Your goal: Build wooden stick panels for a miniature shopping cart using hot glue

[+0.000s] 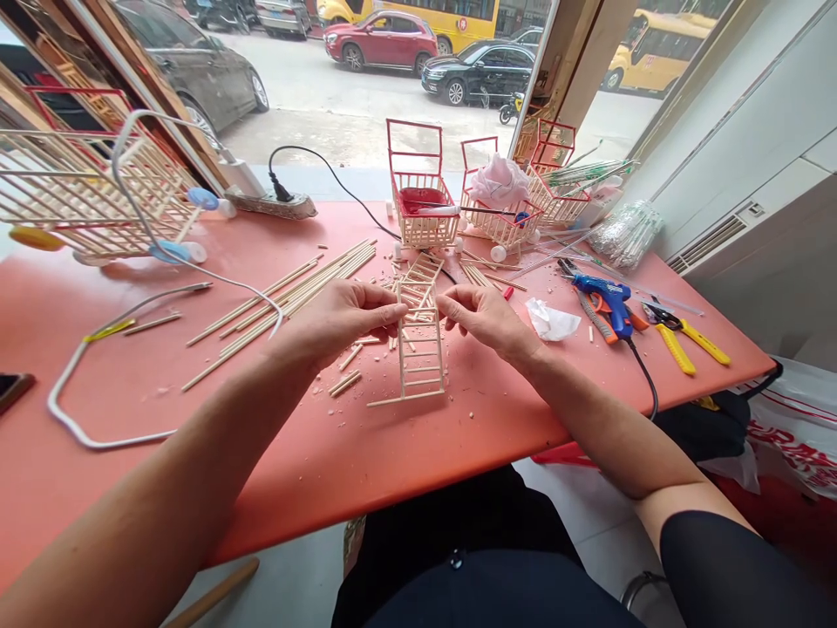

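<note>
A ladder-like frame of thin wooden sticks (422, 368) stands tilted over the middle of the orange tabletop, with a longer stick across its near end. My left hand (346, 316) pinches the frame's left rail between thumb and fingers. On the opposite side, my right hand (487, 318) is closed at the right rail, thumb and index finger together against it. Short cut sticks (345, 384) and crumbs lie around and beneath the frame. Long sticks (307, 292) lie in a loose bunch beyond my left hand.
Miniature stick carts (428, 231) line the window side, and a bigger one (98, 196) stands at left. A blue glue gun (608, 301), yellow-handled pliers (693, 340) and crumpled white paper (553, 320) lie right. A white cable (58, 384) loops at left.
</note>
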A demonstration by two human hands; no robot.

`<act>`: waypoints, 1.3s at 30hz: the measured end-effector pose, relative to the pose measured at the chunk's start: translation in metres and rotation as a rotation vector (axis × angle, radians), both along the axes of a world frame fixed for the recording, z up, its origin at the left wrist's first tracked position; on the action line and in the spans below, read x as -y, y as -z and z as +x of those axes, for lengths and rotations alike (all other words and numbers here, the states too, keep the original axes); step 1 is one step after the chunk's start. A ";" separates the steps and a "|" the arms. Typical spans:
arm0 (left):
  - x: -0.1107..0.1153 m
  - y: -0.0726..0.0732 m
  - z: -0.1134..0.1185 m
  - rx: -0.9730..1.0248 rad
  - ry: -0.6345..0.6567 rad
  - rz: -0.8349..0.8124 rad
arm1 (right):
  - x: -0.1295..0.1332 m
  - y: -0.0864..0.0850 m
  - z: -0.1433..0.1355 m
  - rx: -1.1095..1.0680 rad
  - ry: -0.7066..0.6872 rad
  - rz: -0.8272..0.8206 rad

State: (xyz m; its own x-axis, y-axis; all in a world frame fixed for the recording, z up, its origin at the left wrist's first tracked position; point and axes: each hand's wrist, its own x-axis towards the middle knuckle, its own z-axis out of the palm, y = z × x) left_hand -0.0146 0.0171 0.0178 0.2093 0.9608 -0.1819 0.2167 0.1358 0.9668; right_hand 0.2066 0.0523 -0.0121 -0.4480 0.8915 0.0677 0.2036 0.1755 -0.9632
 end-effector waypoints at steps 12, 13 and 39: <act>0.002 0.003 0.003 -0.024 -0.030 -0.003 | -0.001 0.007 -0.002 0.019 -0.046 0.022; 0.002 0.003 0.003 -0.026 -0.033 -0.009 | -0.001 0.008 -0.002 0.021 -0.043 0.029; -0.003 0.012 -0.004 -0.215 0.285 0.160 | -0.007 -0.008 0.013 0.166 -0.206 0.015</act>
State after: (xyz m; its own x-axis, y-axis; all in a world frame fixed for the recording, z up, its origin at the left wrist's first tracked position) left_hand -0.0185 0.0196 0.0053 0.4450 0.8896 -0.1030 0.4240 -0.1080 0.8992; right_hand 0.2197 0.0593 -0.0041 -0.6263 0.7795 -0.0098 0.3173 0.2433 -0.9166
